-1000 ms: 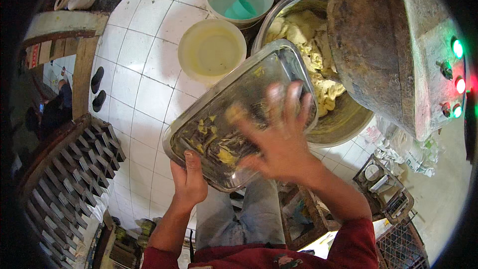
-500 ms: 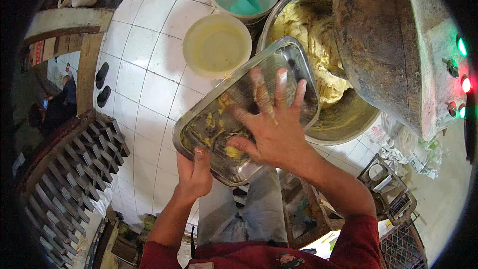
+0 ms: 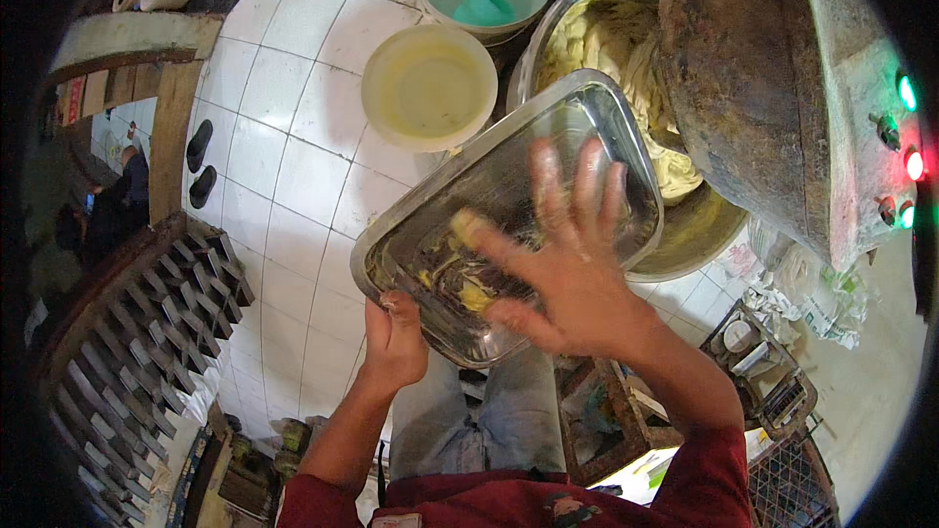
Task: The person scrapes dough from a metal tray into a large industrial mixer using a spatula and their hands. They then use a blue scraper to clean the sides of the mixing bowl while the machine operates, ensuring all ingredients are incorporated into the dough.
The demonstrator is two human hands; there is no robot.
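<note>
Tray (image 3: pixel 504 186) of shiny metal is held tilted, its far-right corner overlapping the dough (image 3: pixel 592 54) bowl (image 3: pixel 699 230) in view. The left hand (image 3: pixel 399 347) grips the near-left corner, thumb over the rim; the right hand (image 3: pixel 587 284), spread and grasping nothing, is over the middle, contact unclear. Best brace that corner firmly and sweep flat-handed through the yellow smears (image 3: pixel 475 295).

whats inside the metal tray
The metal tray holds yellow smears and a small yellow lump. The right hand hides part of it; what lies behind there cannot be seen.
</note>
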